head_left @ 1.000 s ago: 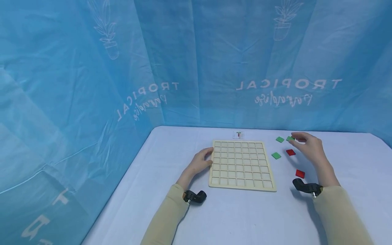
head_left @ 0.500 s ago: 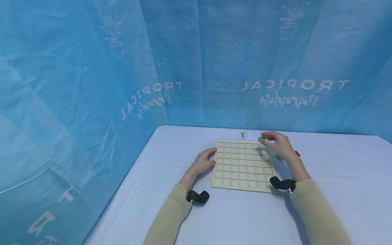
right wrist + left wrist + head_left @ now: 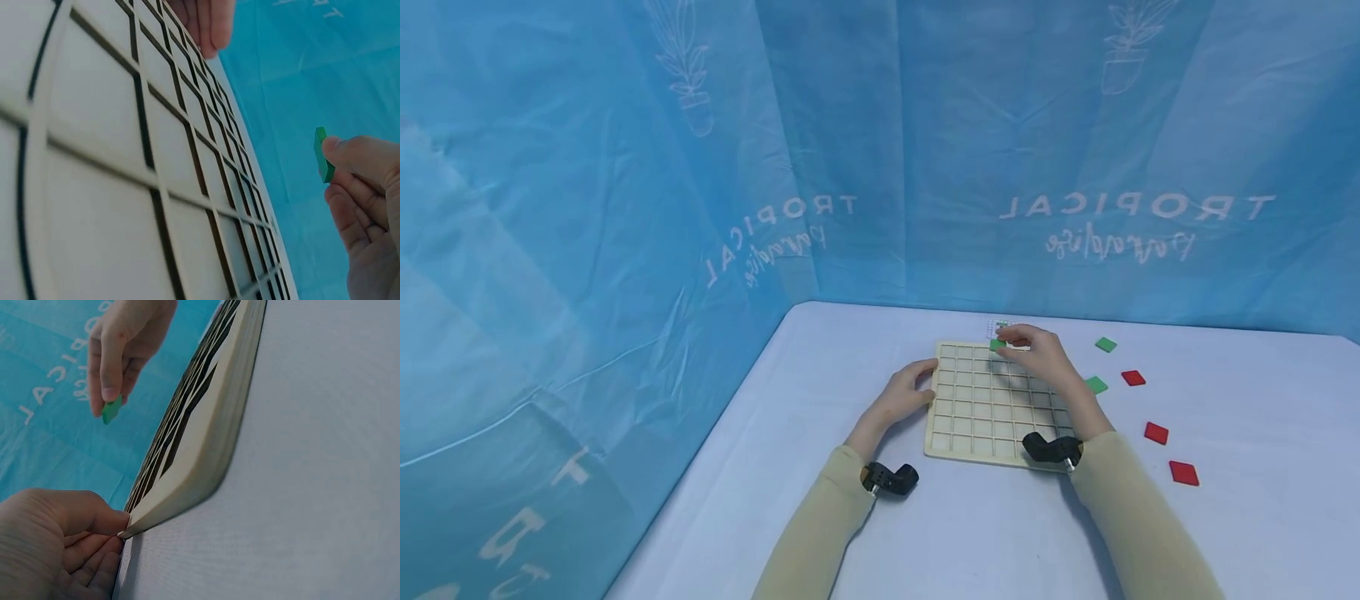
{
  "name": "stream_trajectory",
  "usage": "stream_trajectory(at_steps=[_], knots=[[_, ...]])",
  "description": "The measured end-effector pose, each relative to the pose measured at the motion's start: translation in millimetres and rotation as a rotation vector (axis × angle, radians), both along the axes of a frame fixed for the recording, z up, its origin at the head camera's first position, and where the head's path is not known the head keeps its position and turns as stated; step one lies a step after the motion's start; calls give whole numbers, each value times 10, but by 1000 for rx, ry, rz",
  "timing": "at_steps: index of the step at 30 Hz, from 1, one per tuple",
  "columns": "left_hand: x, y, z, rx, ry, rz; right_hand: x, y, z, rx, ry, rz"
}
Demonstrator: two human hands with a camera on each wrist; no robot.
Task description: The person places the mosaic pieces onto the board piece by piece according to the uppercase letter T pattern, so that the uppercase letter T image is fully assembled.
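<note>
Between thumb and fingertips, my right hand (image 3: 1037, 354) pinches a small square green tile (image 3: 997, 344) over the far edge of a pale wooden grid board (image 3: 970, 457). The right wrist view shows that green tile (image 3: 324, 155) held on edge, tilted and raised off the board. My left hand (image 3: 898, 396) holds the board's left edge; in the left wrist view its thumb (image 3: 94, 512) meets the rim with the other fingers curled in below. All visible board squares are bare, while the right forearm hides some at the right.
Right of the board lie two green tiles (image 3: 1106, 344) and three red tiles (image 3: 1183, 473). A small printed grid card (image 3: 992, 329), partly hidden by the right hand, lies behind the board. A blue curtain (image 3: 925, 167) hangs behind the white table (image 3: 970, 533).
My right hand has picked the green tile up from the right and carried it left to the board's far edge. The left hand stays at the board. The head view has shifted slightly.
</note>
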State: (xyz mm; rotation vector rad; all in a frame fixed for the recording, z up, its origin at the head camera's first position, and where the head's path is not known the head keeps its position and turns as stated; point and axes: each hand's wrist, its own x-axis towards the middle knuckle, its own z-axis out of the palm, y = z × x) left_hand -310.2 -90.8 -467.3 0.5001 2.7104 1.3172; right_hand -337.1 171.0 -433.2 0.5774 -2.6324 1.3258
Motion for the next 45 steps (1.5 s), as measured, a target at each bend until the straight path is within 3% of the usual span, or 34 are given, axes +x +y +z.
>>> stream_trajectory(at_steps=[12,20,27,45], knots=[[3,25,21,1,10,-15,-74,-165,-141,-31,-44,14],[23,43,45,0,8,-13,-96,-180,-294,-12,-102,-29],[27,45,39,3,-9,0,-115,-190,-372,18,-85,-20],[25,19,36,-14,-11,8,-89,-239,-382,78,-26,6]])
